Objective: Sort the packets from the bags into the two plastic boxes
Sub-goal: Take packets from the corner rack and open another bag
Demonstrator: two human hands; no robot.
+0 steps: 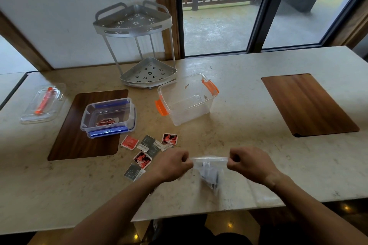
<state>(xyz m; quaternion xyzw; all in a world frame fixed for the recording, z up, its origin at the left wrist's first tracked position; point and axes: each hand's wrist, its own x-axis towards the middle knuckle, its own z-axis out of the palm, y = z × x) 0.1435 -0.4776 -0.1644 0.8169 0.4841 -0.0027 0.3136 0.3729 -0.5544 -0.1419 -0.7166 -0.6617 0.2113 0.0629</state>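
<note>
Clear plastic bag (209,173) stretches between my left hand (175,163) and right hand (249,163), both pinched shut on it; packets' (150,148) print is unreadable.

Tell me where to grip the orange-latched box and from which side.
Grip the orange-latched box by its two orange latches, one hand at each end. They stick out at the near-left and far-right ends, and the open top has no lid. Probably come from above, since the metal rack stands close behind.
</note>
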